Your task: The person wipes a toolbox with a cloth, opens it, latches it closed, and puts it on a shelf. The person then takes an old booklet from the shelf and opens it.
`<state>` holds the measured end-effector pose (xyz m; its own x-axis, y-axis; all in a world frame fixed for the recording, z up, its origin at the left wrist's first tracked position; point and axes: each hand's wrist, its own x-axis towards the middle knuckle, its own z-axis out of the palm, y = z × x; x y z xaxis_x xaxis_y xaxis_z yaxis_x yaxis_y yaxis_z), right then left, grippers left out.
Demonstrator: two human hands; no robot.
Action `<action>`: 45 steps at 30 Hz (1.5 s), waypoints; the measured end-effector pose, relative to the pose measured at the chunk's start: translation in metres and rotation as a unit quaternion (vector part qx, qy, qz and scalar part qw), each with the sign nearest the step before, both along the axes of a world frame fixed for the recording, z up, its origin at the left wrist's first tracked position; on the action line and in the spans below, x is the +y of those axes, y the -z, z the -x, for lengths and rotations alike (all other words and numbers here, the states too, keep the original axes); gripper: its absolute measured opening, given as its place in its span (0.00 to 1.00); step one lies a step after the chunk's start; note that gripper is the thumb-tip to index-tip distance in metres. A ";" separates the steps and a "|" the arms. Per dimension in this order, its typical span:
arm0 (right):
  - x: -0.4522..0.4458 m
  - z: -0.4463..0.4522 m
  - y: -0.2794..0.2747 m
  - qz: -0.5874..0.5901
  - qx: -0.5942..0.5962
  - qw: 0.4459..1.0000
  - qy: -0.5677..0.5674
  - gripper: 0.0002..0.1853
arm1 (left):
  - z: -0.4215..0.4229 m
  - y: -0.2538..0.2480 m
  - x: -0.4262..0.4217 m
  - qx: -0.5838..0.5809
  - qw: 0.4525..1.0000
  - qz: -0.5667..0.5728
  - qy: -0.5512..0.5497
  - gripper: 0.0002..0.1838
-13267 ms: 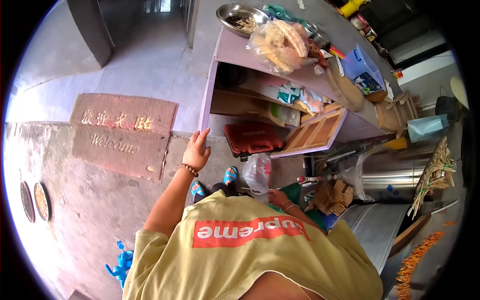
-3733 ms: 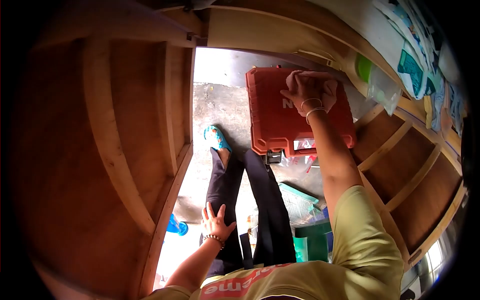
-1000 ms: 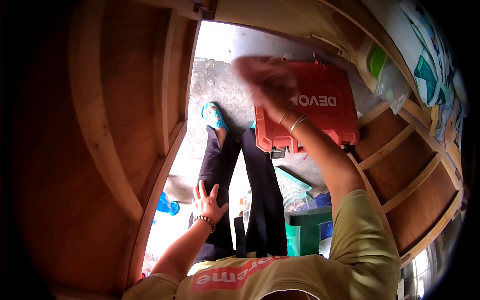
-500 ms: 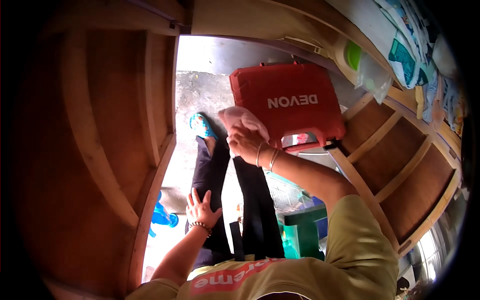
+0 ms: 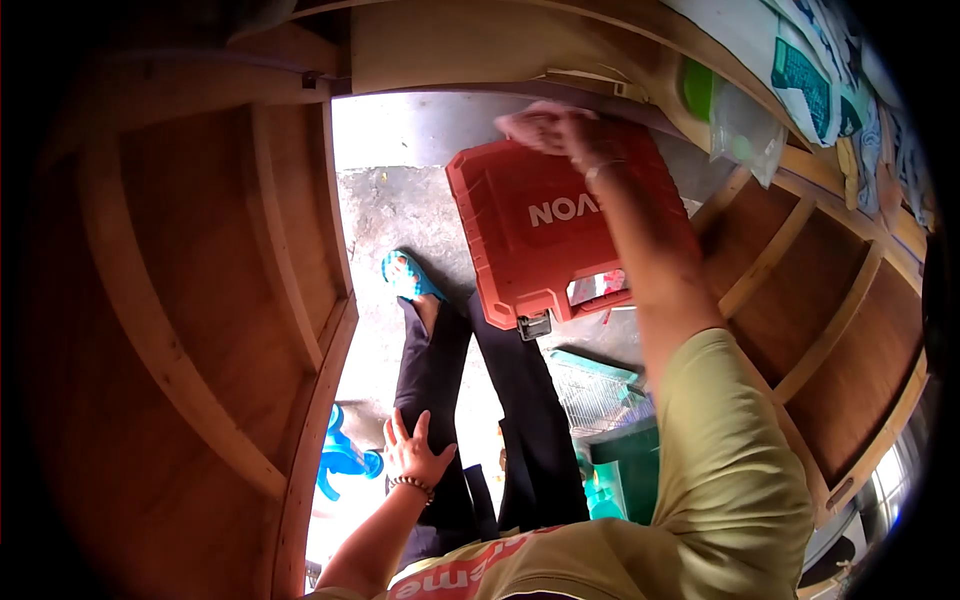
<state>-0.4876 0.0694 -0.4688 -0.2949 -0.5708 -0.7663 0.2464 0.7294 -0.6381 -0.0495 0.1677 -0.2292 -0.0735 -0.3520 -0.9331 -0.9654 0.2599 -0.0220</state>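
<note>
Red case (image 5: 510,250) at 1 o'clock in view, broad face up, white letters upside down and partly hidden by the right forearm. Right hand (image 5: 578,138) at the far edge of the case, toward 12–1 o'clock, clamped on a bunched pink cloth (image 5: 535,127); hand and cloth are motion-blurred, so exact finger placement can't be told. Cloth overlaps the top rim of the case; whether it presses on it is unclear.

Left hand (image 5: 417,457) at 7 o'clock, fingers spread apart, holding nothing, palm down on the dark trousers (image 5: 430,370), beaded bracelet at the wrist. The two hands are well apart.

Case handle (image 5: 612,300) and black latch (image 5: 534,326) are on the case's near side, toward 6 o'clock of it. Near left corner overlaps the right leg in view; can't tell what carries the case.

Around: wooden panel (image 5: 190,290) with ribs at 9 o'clock, ribbed wooden door (image 5: 775,265) at 3 o'clock, folded cloths (image 5: 808,85) and clear plastic bag (image 5: 745,140) at 2 o'clock. Blue-patterned slipper (image 5: 403,273) on a foot at 9–10 o'clock, on grey floor (image 5: 400,205). Blue balloon-like object (image 5: 345,455) at 7–8 o'clock, wire rack (image 5: 600,400) at 4 o'clock, green plastic object (image 5: 635,465) just beside it, at 4–5 o'clock.
</note>
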 end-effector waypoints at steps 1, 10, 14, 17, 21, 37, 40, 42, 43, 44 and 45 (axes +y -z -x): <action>0.020 0.019 -0.016 -0.011 0.062 0.998 0.028 0.19 | 0.000 0.000 0.000 0.002 1.000 -0.003 0.002 0.38; 0.171 0.097 -0.064 -0.173 0.412 0.864 -0.231 0.11 | 0.009 -0.004 -0.006 -0.015 0.999 0.007 0.035 0.37; 0.165 0.041 -0.096 -0.154 0.541 0.776 -0.283 0.13 | 0.014 -0.005 -0.007 -0.025 0.998 0.003 0.050 0.37; 0.179 -0.013 -0.105 -0.039 0.579 0.789 -0.201 0.15 | 0.015 -0.004 -0.005 -0.025 0.998 0.006 0.053 0.38; 0.171 -0.124 -0.139 -0.007 0.320 0.936 -0.146 0.11 | 0.014 -0.003 -0.003 -0.036 0.998 0.010 0.048 0.38; 0.184 -0.123 -0.195 -0.140 0.333 0.819 -0.446 0.28 | 0.015 -0.002 -0.004 -0.025 0.999 0.004 0.041 0.38; 0.190 -0.107 -0.150 -0.104 0.394 0.722 -0.559 0.19 | 0.014 -0.004 -0.007 -0.029 0.999 0.004 0.037 0.38; 0.181 -0.100 -0.142 -0.031 0.449 0.661 -0.600 0.09 | 0.014 -0.004 -0.008 -0.026 0.999 -0.002 0.040 0.38; 0.174 -0.099 -0.147 -0.027 0.449 0.661 -0.601 0.09 | 0.013 -0.004 -0.008 -0.028 0.999 0.001 0.037 0.38; 0.168 -0.097 -0.151 -0.046 0.414 0.679 -0.605 0.08 | 0.012 -0.003 -0.008 -0.023 0.999 0.004 0.039 0.38; 0.161 -0.095 -0.157 -0.066 0.378 0.694 -0.609 0.08 | 0.011 -0.003 -0.007 -0.018 0.999 0.006 0.040 0.37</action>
